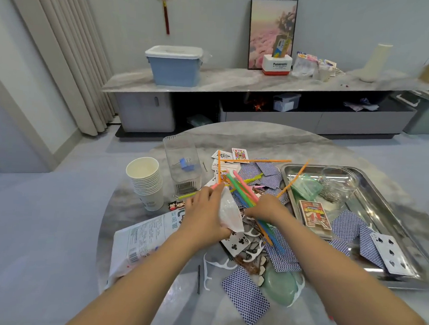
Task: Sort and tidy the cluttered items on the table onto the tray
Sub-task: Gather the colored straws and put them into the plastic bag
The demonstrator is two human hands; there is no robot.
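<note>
A round marble table (259, 137) is strewn with playing cards (246, 295), coloured straws (242, 188), floss picks (207, 273) and hairpins. My left hand (206, 211) grips a clear plastic bag (230, 210) over the middle of the pile. My right hand (268, 207) holds a bundle of coloured straws just right of the bag, their tips pointing up and left. A steel tray (385, 203) lies at the right with a card box (314, 213), several cards, a green lid and a glass bowl (339, 178) in it.
A stack of paper cups (148, 181) and a clear plastic container (183, 165) stand at the left. A printed plastic package (139, 240) lies near the front left edge. A green dish (280, 285) sits among the cards in front. A low cabinet stands beyond the table.
</note>
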